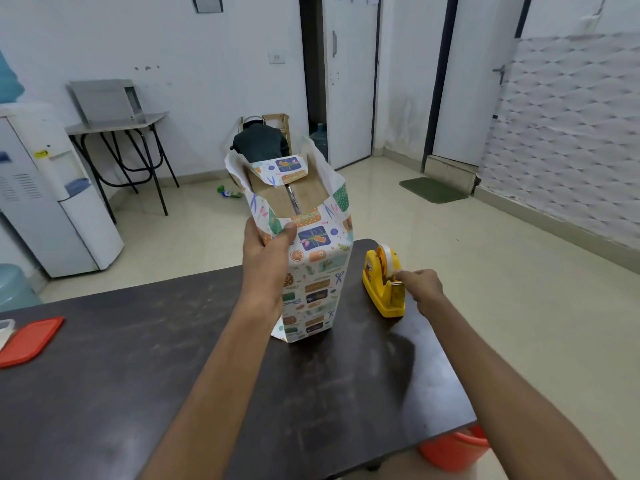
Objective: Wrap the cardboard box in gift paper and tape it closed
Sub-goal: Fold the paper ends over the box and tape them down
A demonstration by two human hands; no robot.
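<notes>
1. Left hand point(268, 251) is gripping the paper-wrapped cardboard box point(313, 271), standing upright on the table point(138, 358).
2. Right hand point(420, 284) is pinching tape at the yellow dispenser point(382, 282); the open top flaps likely need taping next.

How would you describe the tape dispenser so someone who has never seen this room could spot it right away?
Find the dark table in the middle of the room, then the tall wrapped box standing near its far edge. Just right of the box sits the tape dispenser, with the right hand pinching at its front. It is the only bright yellow thing on the table.
</notes>
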